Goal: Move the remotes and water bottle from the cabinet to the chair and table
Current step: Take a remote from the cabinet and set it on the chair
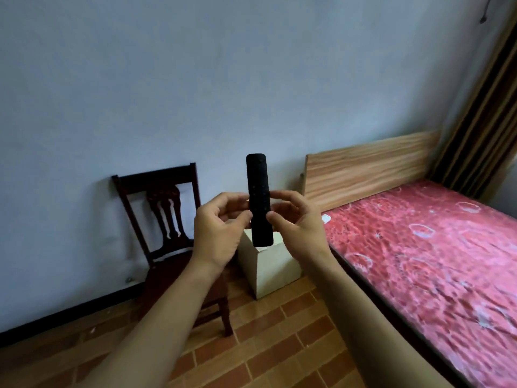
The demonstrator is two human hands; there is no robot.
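Pale blue plastered wall [195, 79] across the back, brick-patterned tile floor [265, 345] below. Along the right, wide bed under a red-pink patterned cover [419, 261], with light wooden headboard [369, 169] against the wall and brown striped curtain [481, 121] in the corner. Left of centre, dark carved wooden chair [156, 177] backed against the wall; just beside it, small cream box-like stand [268, 267], possibly the table, hard to say.

In front of both, slim black button remote [259, 200], upright in mid-air, pinched at its lower half from both sides: left hand [218, 233] on its left edge, right hand [299, 222] on its right, fingers and thumbs closed narrowly on it. Held face-on, probably for a look at the buttons on the way to the chair.

Chair seat mostly hidden behind the left forearm; stand's top partly covered by the remote; cabinet and water bottle out of view.
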